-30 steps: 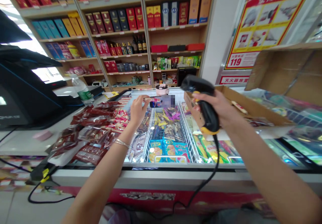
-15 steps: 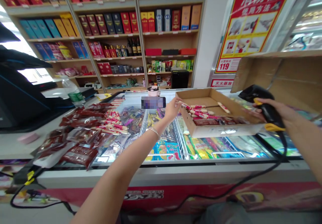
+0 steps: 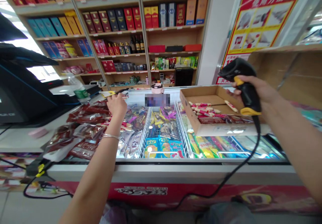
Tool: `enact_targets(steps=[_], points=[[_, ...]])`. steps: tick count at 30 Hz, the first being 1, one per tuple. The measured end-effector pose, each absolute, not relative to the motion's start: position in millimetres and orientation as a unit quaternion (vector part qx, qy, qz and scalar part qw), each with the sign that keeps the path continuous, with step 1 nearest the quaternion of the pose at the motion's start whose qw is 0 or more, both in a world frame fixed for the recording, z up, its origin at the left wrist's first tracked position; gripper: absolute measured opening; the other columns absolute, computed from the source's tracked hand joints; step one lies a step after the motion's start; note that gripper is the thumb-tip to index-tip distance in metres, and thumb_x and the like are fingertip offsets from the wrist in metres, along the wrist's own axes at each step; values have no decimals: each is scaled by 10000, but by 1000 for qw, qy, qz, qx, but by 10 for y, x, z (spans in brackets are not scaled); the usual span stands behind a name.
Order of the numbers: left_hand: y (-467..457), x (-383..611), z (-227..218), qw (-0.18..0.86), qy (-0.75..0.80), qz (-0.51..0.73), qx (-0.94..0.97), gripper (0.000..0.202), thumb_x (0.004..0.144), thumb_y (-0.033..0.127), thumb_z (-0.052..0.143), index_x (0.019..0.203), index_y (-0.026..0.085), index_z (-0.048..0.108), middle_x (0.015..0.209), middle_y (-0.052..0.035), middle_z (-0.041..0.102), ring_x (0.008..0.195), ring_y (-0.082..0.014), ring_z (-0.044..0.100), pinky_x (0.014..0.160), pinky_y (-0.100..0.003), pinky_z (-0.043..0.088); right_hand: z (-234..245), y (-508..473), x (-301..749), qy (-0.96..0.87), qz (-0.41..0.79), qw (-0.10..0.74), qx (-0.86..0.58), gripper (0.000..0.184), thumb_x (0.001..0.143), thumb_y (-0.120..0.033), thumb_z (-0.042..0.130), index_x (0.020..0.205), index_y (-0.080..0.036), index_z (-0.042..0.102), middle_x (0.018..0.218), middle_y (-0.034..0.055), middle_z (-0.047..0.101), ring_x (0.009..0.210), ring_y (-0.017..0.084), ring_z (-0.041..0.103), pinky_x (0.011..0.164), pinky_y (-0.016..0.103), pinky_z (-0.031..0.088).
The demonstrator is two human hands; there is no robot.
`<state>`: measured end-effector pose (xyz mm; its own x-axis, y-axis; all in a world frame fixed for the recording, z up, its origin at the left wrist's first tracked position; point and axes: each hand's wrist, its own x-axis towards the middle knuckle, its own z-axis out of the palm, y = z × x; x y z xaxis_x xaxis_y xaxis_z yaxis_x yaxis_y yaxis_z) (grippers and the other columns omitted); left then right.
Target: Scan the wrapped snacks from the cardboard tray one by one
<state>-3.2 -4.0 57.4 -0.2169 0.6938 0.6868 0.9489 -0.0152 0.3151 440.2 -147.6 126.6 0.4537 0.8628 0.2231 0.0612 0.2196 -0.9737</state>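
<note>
My right hand (image 3: 254, 90) is wrapped round the grip of a black and yellow barcode scanner (image 3: 248, 86), raised above the cardboard box. My left hand (image 3: 117, 104) is over the far part of the pile at left, fingers apart and partly hidden from view. That pile has dark-brown packs in clear plastic (image 3: 88, 130) and pink-and-white wrapped sticks (image 3: 127, 126), lying on the freezer's glass top. In the open cardboard box (image 3: 197, 127) at right are similar sticks (image 3: 205, 110) and brown packs (image 3: 212, 120).
Under the glass, the chest freezer (image 3: 151, 174) holds bagged goods in wire baskets (image 3: 144, 135). A water bottle (image 3: 79, 90) and a dark checkout machine (image 3: 22, 86) are at left. A pink cup (image 3: 157, 88) stands at the back. The scanner's cable (image 3: 233, 170) hangs across the freezer front.
My left hand has moved left from the cardboard box's edge to the pile of brown packs and sticks. My right hand has shifted left and up in view with the scanner.
</note>
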Motion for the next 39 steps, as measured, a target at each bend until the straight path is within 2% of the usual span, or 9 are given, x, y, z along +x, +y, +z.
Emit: enact_targets(steps=[2, 5, 11, 14, 19, 25, 31, 34, 39], points=[[-47, -145, 444, 187, -716, -319, -592, 302, 839, 155, 372, 1019, 102, 609, 1030, -220, 595, 1063, -389, 485, 819, -534, 384, 1319, -1362, 3936, -421, 448, 662, -429, 159, 867, -237, 511, 764, -122, 552, 674, 8, 533, 451, 8, 455, 606, 186, 482], [-3, -135, 239, 186, -736, -256, -598, 306, 861, 191, 365, 1022, 41, 577, 1054, -269, 577, 1063, -387, 493, 826, -521, 375, 1253, -1189, 3252, -432, 529, 626, -376, 138, 799, -260, 587, 791, -128, 550, 688, 8, 561, 470, 31, 495, 517, 154, 468], [83, -186, 27, 176, -749, -162, -617, 259, 812, 230, 437, 896, 126, 660, 1110, -221, 592, 1117, -361, 471, 884, -501, 341, 679, -891, 2510, -465, 584, 540, -389, 232, 718, -286, 677, 841, -136, 550, 653, 18, 595, 468, 82, 552, 418, 170, 444], [60, -203, 20, 193, -752, -100, -622, 316, 811, 179, 388, 936, 134, 675, 1148, -202, 584, 1117, -338, 465, 885, -463, 337, 340, -815, 2460, -424, 604, 522, -428, 240, 725, -271, 680, 874, -152, 534, 616, 2, 589, 442, 86, 539, 386, 174, 427], [-10, -137, 46, 216, -742, -75, -630, 379, 827, 151, 329, 992, 96, 665, 1130, -231, 592, 1096, -337, 477, 859, -432, 332, 45, -831, 2500, -365, 617, 483, -502, 264, 725, -261, 694, 873, -158, 501, 594, 0, 585, 466, 118, 573, 379, 193, 438], [-21, -95, 39, 211, -737, -74, -638, 375, 823, 101, 294, 986, 57, 628, 1030, -239, 632, 1109, -356, 484, 891, -441, 290, 68, -946, 2421, -415, 623, 454, -484, 210, 730, -192, 673, 876, -122, 539, 666, 33, 630, 435, 98, 559, 402, 194, 448], [-53, -13, 119, 211, -742, -140, -621, 408, 832, 104, 268, 1172, 24, 478, 986, -242, 632, 947, -317, 591, 897, -442, 296, 24, -934, 2412, -418, 618, 461, -480, 260, 703, -208, 699, 902, -115, 560, 716, 55, 656, 446, 101, 568, 429, 205, 470], [-78, 10, 239, 193, -731, -187, -627, 374, 850, 138, 281, 1166, 81, 474, 980, -192, 647, 882, -281, 622, 909, -440, 297, -10, -915, 2427, -420, 616, 469, -474, 315, 671, -206, 729, 922, -123, 558, 741, 58, 668, 456, 103, 575, 432, 205, 475], [-107, 15, 356, 124, -652, -322, -675, 257, 845, 279, 453, 1092, 222, 494, 977, -59, 683, 935, -219, 624, 948, -400, 292, 4, -954, 2418, -418, 622, 472, -464, 256, 684, -158, 702, 895, -116, 564, 686, 66, 661, 453, 100, 566, 448, 197, 480]])
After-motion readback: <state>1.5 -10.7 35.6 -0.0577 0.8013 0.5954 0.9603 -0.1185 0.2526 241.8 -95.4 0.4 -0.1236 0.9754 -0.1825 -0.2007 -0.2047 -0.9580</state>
